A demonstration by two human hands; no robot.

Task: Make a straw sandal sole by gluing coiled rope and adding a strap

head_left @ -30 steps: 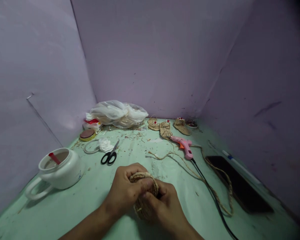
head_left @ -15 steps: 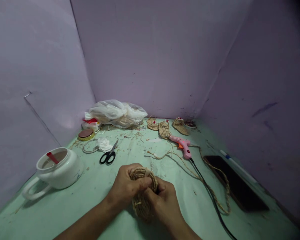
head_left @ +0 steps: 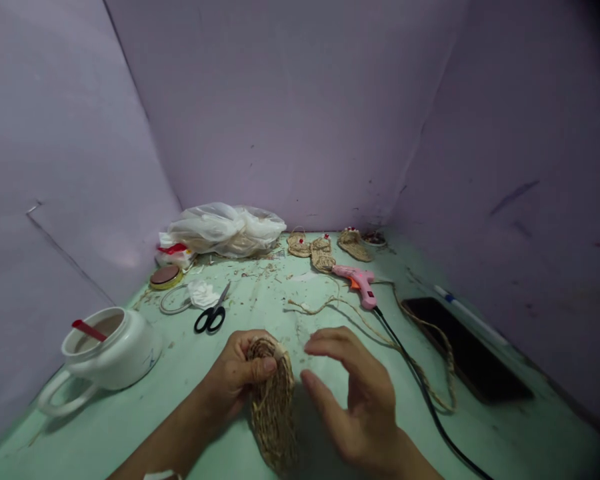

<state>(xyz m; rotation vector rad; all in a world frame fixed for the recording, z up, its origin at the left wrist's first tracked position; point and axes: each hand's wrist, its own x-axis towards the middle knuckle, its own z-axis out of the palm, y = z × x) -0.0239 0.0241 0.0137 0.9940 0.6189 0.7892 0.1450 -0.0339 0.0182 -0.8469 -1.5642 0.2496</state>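
Note:
A coiled straw-rope sole (head_left: 274, 420), shaped like a small slipper, is pinched at its upper end by my left hand (head_left: 243, 373), thumb on top. My right hand (head_left: 360, 393) is apart from it on the right, fingers spread and holding nothing. Beyond my right hand lies a pink glue gun (head_left: 357, 280) with a black cord. A loose twisted straw rope (head_left: 360, 312) winds over the table from in front of the glue gun to the right.
At left stand a white mug (head_left: 125, 353) with a red stick and black-handled scissors (head_left: 211, 317). Several small straw slippers (head_left: 354, 245) and a plastic bag (head_left: 230, 230) lie along the back wall. A dark phone-like slab (head_left: 470, 353) and a pen (head_left: 470, 315) lie at right.
My right hand has let go of the sole and moved right, its fingers opening. The sole now hangs from my left hand with its long face showing. The view has shifted slightly.

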